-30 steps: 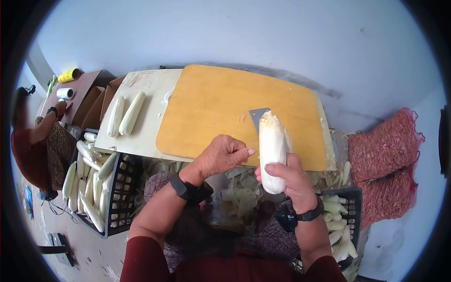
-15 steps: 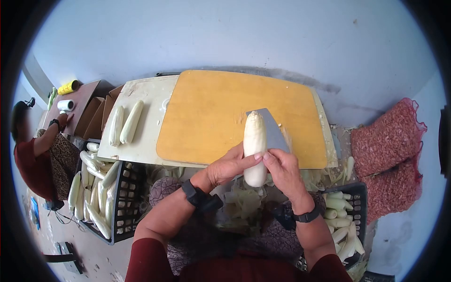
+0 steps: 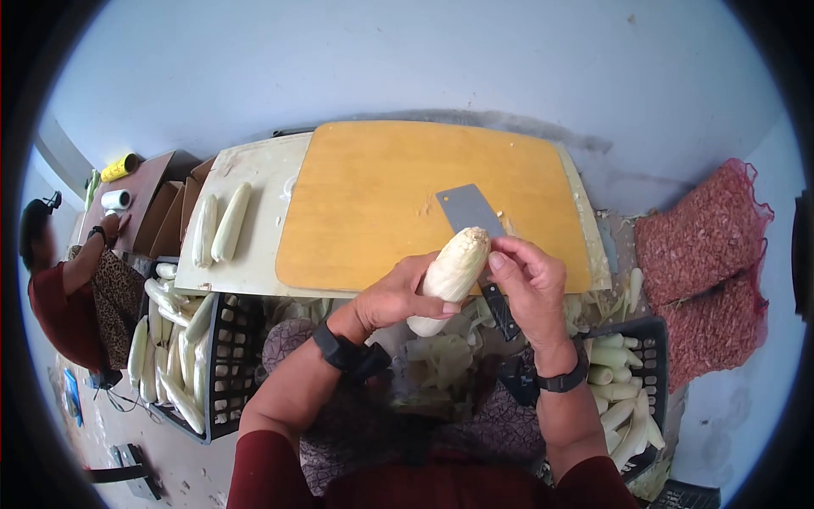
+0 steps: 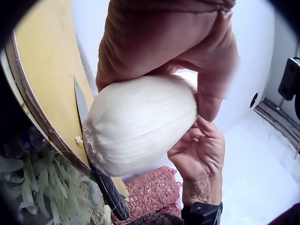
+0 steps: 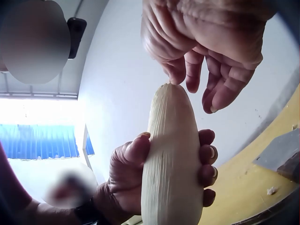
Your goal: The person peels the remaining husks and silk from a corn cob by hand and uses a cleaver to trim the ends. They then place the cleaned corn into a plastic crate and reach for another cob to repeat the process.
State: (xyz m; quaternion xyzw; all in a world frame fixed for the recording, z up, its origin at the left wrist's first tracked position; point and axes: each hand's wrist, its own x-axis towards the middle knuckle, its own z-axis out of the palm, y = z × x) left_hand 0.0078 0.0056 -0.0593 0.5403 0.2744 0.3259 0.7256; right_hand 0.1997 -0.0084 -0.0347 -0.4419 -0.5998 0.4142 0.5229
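Note:
A pale, husk-covered ear of corn (image 3: 454, 276) is held over the front edge of the yellow board (image 3: 373, 204), tilted with its cut end up and to the right. My left hand (image 3: 394, 293) grips it around the middle, thumb across the near side. At its upper end my right hand (image 3: 532, 284) pinches the tip between thumb and forefinger; in the right wrist view the fingertips are right on the tip of the ear (image 5: 171, 154). Beneath, a cleaver (image 3: 466, 206) lies on the board, its black handle (image 3: 500, 312) jutting past the front edge.
Two ears of corn (image 3: 231, 222) lie on the pale tabletop left of the board. Black crates of corn stand at left (image 3: 219, 373) and right (image 3: 651, 339). Red mesh sacks (image 3: 704, 237) lean by the wall. Another person (image 3: 64, 288) sits far left. Loose husks (image 3: 437, 360) lie below.
The ear passed from my right hand into my left and tipped over to the right. My right hand moved up to its tip. The cleaver stays on the board.

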